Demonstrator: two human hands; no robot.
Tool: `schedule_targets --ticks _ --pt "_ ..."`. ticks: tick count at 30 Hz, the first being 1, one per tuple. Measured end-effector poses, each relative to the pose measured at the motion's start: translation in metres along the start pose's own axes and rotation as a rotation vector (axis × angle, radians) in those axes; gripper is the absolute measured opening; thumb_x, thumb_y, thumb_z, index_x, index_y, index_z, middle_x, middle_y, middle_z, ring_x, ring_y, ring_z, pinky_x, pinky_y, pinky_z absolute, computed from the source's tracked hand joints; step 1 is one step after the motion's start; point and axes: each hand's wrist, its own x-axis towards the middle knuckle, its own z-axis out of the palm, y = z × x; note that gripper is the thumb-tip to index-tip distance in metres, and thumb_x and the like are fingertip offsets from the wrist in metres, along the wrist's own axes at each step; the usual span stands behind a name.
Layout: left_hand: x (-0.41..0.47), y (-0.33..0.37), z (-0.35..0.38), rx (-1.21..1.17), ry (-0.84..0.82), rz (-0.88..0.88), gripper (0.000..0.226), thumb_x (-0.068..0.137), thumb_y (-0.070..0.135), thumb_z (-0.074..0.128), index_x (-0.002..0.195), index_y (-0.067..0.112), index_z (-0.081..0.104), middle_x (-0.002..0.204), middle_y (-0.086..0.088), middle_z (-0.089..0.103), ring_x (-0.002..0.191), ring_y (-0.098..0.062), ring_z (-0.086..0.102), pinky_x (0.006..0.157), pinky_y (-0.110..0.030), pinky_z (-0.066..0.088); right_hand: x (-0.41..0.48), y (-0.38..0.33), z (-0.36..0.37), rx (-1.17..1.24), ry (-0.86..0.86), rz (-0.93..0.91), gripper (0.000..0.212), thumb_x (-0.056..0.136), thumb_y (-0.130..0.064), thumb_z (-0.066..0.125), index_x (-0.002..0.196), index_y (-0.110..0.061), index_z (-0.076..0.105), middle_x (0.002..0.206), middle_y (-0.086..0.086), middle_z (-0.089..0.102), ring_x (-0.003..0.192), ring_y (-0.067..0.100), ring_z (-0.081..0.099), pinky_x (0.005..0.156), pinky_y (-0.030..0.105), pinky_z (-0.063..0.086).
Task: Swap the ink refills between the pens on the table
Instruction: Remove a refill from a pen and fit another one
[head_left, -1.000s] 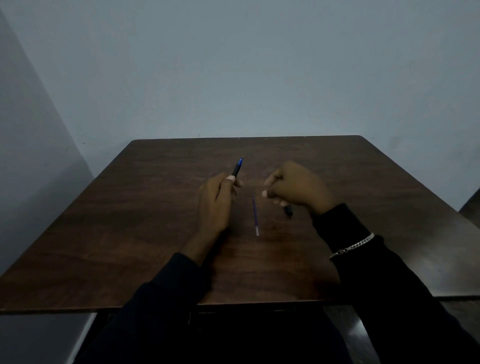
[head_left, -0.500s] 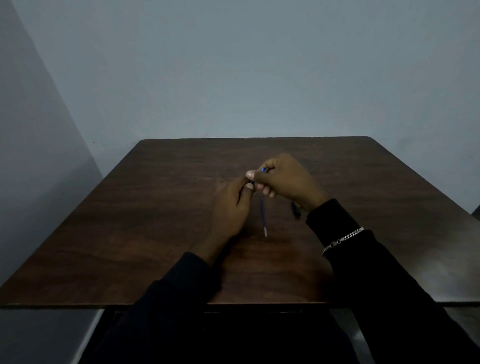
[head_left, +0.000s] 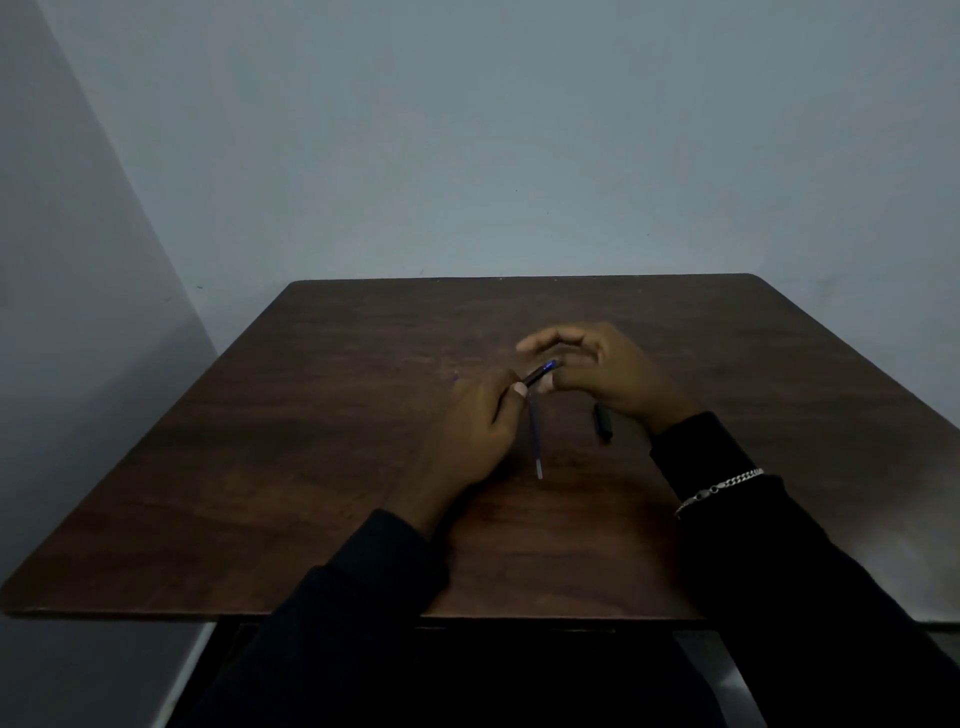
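Note:
My left hand (head_left: 478, 421) grips a dark pen (head_left: 540, 372) with a blue end, tilted up and to the right above the table. Fingers of my right hand (head_left: 602, 371) curl around that blue end; whether they pinch it I cannot tell. A thin blue ink refill (head_left: 535, 441) lies on the brown table (head_left: 311, 467) between my hands, pointing toward me. A short black pen part (head_left: 602, 422) lies just below my right hand.
Grey walls stand behind and to the left of the table. The table's near edge runs just in front of my dark sleeves. A silver bracelet (head_left: 719, 488) sits on my right wrist.
My right hand came over from the right to the blue end of the pen and its fingers have now spread. The left hand tilted the pen to the right.

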Motion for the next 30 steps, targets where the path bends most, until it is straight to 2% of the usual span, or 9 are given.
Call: schedule_targets --ticks 2,5,8,13,15,19,22,25,30 --pt "-0.0009 0.0033 -0.0008 0.020 -0.010 0.032 0.026 0.103 0.030 0.044 0.082 0.025 0.059 0.067 0.016 0.051 0.064 -0.003 0.052 0.059 -0.024 0.031 -0.0003 0.0015 -0.0005 0.069 0.073 0.055 0.017 0.090 -0.022 0.076 0.106 -0.018 0.078 0.095 0.003 0.077 0.084 0.020 0.075 0.072 0.032 0.062" --pt "-0.0007 0.0042 -0.0014 0.032 0.000 0.061 0.022 0.103 0.026 0.050 0.082 0.032 0.053 0.067 0.016 0.051 0.064 -0.001 0.054 0.059 -0.015 0.029 -0.0019 0.0046 0.0009 -0.204 0.152 0.088 0.040 0.088 -0.056 0.073 0.077 -0.018 0.077 0.067 0.003 0.076 0.059 0.017 0.074 0.056 0.026 0.056" --pt "0.0015 0.0016 -0.0006 0.047 0.007 0.057 0.016 0.103 0.023 0.054 0.088 0.024 0.059 0.069 0.014 0.054 0.064 -0.001 0.053 0.059 -0.025 0.036 -0.0039 0.0039 0.0011 -0.207 0.105 0.072 0.037 0.094 -0.044 0.072 0.073 -0.013 0.074 0.062 0.003 0.074 0.052 0.015 0.071 0.051 0.023 0.054" --pt "0.0018 0.0016 -0.0015 0.056 0.013 0.062 0.017 0.105 0.022 0.055 0.089 0.019 0.061 0.070 0.008 0.056 0.063 -0.007 0.052 0.058 -0.029 0.038 -0.0020 0.0016 -0.0020 -0.056 0.045 0.064 0.004 0.094 -0.008 0.072 0.093 -0.004 0.075 0.078 0.009 0.076 0.072 0.017 0.074 0.068 0.029 0.060" --pt "0.0023 0.0028 -0.0019 0.055 0.005 0.058 0.017 0.106 0.022 0.055 0.091 0.018 0.061 0.069 0.008 0.056 0.063 -0.008 0.053 0.057 -0.026 0.037 -0.0021 -0.0004 -0.0032 -0.038 0.016 0.053 0.013 0.090 0.005 0.071 0.098 -0.004 0.075 0.087 0.005 0.077 0.080 0.014 0.074 0.074 0.028 0.060" --pt "0.0028 0.0049 -0.0014 0.056 0.013 0.074 0.016 0.105 0.021 0.056 0.092 0.018 0.063 0.069 0.007 0.059 0.061 -0.008 0.055 0.056 -0.015 0.034 -0.0028 -0.0037 0.0008 0.045 0.013 0.115 0.024 0.090 -0.016 0.075 0.112 -0.010 0.072 0.103 0.010 0.075 0.083 0.020 0.074 0.072 0.031 0.062" --pt "0.0020 0.0052 -0.0016 0.048 0.016 0.076 0.017 0.105 0.018 0.057 0.089 0.017 0.062 0.067 0.010 0.055 0.060 -0.007 0.053 0.056 -0.013 0.031 -0.0034 -0.0025 0.0045 -0.167 0.123 0.122 0.038 0.095 -0.046 0.070 0.080 -0.011 0.073 0.066 0.003 0.074 0.055 0.014 0.068 0.053 0.027 0.055" --pt "0.0016 0.0044 -0.0005 0.039 0.008 0.078 0.017 0.105 0.018 0.057 0.089 0.021 0.061 0.065 0.012 0.054 0.062 -0.008 0.054 0.056 -0.012 0.033 -0.0044 -0.0005 0.0017 -0.171 0.114 0.113 0.032 0.097 -0.037 0.071 0.075 -0.012 0.072 0.058 0.000 0.070 0.049 0.009 0.063 0.049 0.022 0.052" --pt "0.0029 0.0018 0.0007 0.039 0.009 0.071 0.018 0.106 0.022 0.054 0.089 0.023 0.059 0.066 0.009 0.055 0.061 -0.009 0.053 0.056 -0.021 0.037 -0.0027 -0.0014 -0.0019 -0.035 0.023 0.092 0.009 0.093 0.001 0.069 0.096 -0.005 0.074 0.085 0.016 0.074 0.075 0.018 0.070 0.069 0.028 0.059"
